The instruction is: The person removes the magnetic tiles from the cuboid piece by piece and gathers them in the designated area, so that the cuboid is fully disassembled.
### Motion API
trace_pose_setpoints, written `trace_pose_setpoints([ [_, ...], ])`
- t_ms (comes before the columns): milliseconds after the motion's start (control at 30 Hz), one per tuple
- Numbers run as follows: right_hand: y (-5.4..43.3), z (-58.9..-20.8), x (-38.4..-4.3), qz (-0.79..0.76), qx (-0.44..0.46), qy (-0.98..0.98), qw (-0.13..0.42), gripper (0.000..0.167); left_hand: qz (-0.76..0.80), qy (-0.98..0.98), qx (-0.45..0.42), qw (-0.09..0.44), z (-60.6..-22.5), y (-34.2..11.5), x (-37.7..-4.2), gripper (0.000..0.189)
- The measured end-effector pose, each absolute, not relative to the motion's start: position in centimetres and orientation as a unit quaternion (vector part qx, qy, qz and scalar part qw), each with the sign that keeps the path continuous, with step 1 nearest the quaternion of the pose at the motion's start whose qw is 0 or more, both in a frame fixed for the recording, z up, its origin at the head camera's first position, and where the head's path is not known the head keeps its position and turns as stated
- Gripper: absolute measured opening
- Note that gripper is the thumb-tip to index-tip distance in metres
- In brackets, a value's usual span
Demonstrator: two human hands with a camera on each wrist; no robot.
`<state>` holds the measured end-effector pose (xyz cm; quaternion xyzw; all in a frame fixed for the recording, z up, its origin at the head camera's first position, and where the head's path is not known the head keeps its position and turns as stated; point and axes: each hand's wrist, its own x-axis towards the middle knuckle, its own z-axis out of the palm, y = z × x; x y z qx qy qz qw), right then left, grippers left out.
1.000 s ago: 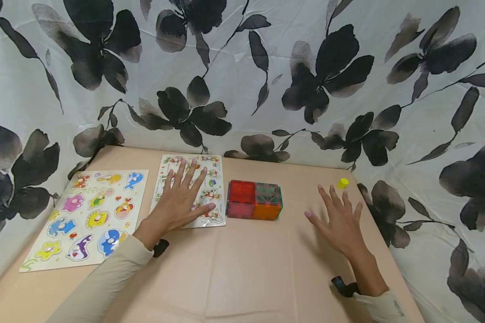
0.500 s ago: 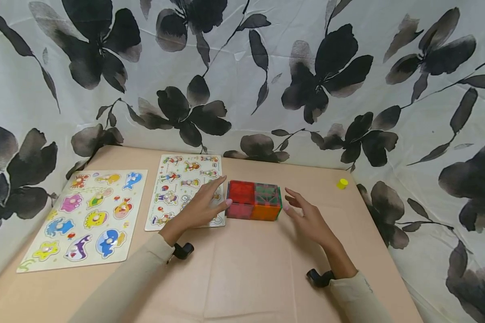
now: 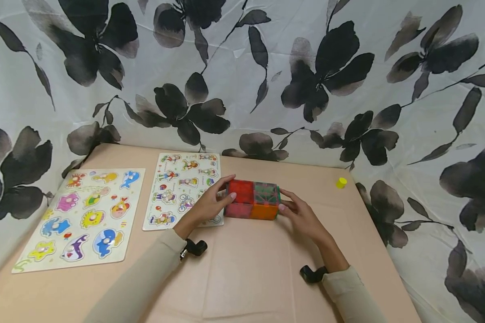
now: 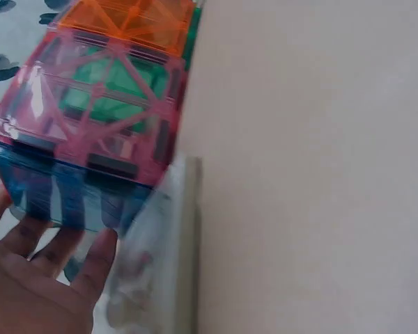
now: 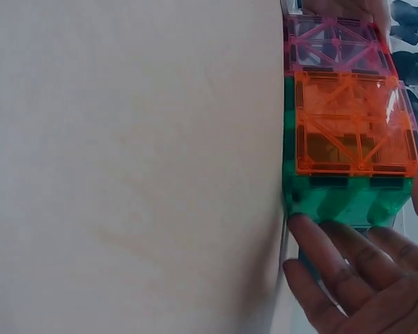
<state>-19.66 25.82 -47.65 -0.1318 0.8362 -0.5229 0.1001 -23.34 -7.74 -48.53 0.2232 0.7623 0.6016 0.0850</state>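
Note:
A box of see-through magnetic tiles point(image 3: 252, 199) lies on the table, red and green on top, pink and orange in front. My left hand point(image 3: 204, 205) grips its left end, thumb over the red corner and index finger behind. The left wrist view has those fingertips point(image 4: 101, 250) against the blue end tile point(image 4: 76, 188). On the other side, my right hand point(image 3: 307, 220) is at the right end with fingers extended. Its fingertips point(image 5: 306, 229) meet the lower edge of the green end tile point(image 5: 348, 198) in the right wrist view, the thumb alongside.
Two picture boards stand left of the box: one with sea animals point(image 3: 76, 220), one with small figures point(image 3: 178, 179), partly under my left forearm and hand. A small yellow cap point(image 3: 341, 182) sits near the table's right edge. Flowered cloth point(image 3: 262, 67) hangs behind.
Both hands came inward to the box's two ends: the left off the figure board, the right from near the yellow cap. The left thumb now overlaps the box. The box stays put.

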Motion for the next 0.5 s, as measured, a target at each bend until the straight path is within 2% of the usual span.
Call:
trace_pose_setpoints([
  [500,26.22,-47.71,-20.19,-0.586,-0.148,0.784,0.144,0.06,0.618,0.751,0.214,0.091,-48.88,-7.58,-23.07,0.057],
])
